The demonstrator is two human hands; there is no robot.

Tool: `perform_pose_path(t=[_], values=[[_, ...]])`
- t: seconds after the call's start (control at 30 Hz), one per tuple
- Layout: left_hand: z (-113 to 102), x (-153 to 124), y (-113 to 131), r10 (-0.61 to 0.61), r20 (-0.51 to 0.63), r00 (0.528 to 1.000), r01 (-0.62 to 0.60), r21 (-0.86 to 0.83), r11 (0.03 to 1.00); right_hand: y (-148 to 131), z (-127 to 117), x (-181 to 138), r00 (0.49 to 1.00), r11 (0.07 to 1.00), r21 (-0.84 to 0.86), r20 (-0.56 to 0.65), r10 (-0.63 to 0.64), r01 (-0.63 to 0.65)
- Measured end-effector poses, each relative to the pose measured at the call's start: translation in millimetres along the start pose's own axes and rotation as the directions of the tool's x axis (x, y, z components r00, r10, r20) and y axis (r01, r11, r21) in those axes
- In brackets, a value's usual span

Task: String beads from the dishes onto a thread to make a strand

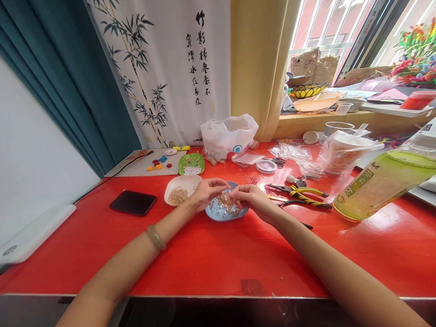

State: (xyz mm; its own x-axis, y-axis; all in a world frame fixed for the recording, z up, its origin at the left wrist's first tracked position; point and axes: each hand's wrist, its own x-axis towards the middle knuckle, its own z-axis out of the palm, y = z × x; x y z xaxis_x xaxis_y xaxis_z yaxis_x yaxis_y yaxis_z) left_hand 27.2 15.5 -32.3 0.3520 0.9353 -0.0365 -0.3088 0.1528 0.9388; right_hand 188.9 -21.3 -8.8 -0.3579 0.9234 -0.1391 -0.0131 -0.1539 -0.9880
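Note:
Both hands meet over a blue plate (221, 215) that carries gold beads (225, 200) and small shiny pieces. My left hand (208, 192), a bangle (156, 237) on its wrist, has thumb and fingertips pinched together above the plate's back part. What sits in that pinch is too small to name. Close by on the right, my right hand (250, 197) is also pinched, fingertips pointing at the left ones; its contents cannot be made out either. Just left of the plate, a white dish (170, 185) holds many small gold beads (177, 196).
A phone (132, 202) lies left, a green tray (191, 164) with pale beads behind. Pliers (299, 194) with yellow-black handles lie right, beside a large bottle (384, 181) of yellow-green drink. A white plastic bag (230, 134) and scissors (278, 161) are at the back of the red table (190, 263).

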Motion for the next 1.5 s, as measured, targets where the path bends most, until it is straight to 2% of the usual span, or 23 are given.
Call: perform_pose_path(t=[0.33,0.9,1.03,1.13,1.2,1.33,1.5], values=[[0,0,-1,0.015,0.026,1.0,-0.016,0.041,0.999,-1,1,0,1.0,1.0,-0.009,-0.008,0.0,0.0],[-3,-1,1,0.033,0.105,0.994,-0.038,0.038,0.999,11,-1,6,0.992,0.984,-0.154,-0.067,-0.106,0.094],[-3,1,1,0.083,0.065,0.994,-0.088,0.082,0.993,10,-1,6,0.989,0.975,-0.196,-0.08,-0.121,0.103],[-3,4,2,0.13,-0.03,0.991,-0.124,0.163,0.979,5,-1,5,0.987,0.971,-0.21,-0.094,-0.132,0.11],[-6,7,3,0.205,-0.096,0.974,-0.165,0.317,0.934,0,-4,3,0.983,0.969,-0.216,-0.106,-0.148,0.122],[-19,12,8,0.363,-0.101,0.926,-0.212,0.658,0.723,-12,-13,0,0.962,0.96,-0.227,-0.177,-0.207,0.165],[-24,9,14,0.463,0.001,0.886,-0.287,0.787,0.547,-18,-22,-2,0.938,0.949,-0.238,-0.228,-0.261,0.206]])
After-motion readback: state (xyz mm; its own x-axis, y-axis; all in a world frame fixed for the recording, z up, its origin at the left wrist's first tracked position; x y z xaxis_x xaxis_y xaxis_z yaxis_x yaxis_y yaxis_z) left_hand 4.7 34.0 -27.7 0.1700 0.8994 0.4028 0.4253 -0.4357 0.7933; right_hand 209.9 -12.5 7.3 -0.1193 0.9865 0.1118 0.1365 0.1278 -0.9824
